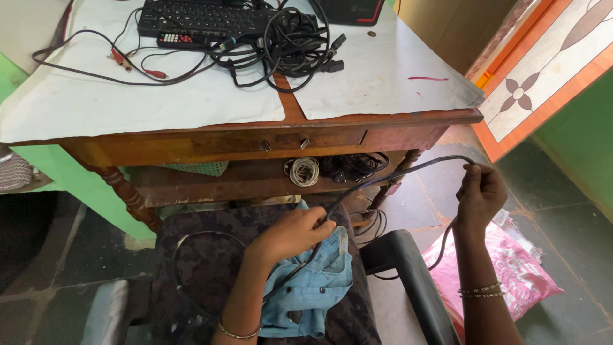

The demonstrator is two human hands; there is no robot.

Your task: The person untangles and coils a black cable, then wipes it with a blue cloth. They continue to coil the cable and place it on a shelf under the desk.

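A dark cable (389,177) stretches between my two hands. My left hand (294,231) grips one part of it over a light blue denim garment (313,281) that lies on a dark patterned chair seat (198,268). My right hand (479,191) pinches the cable farther right, raised beside the table corner, and the rest of the cable hangs down below that hand.
A wooden table (357,128) covered with white paper carries a black keyboard (204,18), a remote and a tangle of black cables (281,45). Its lower shelf holds coiled wires (305,171). A black chair armrest (408,275) and a pink bag (511,268) are at right.
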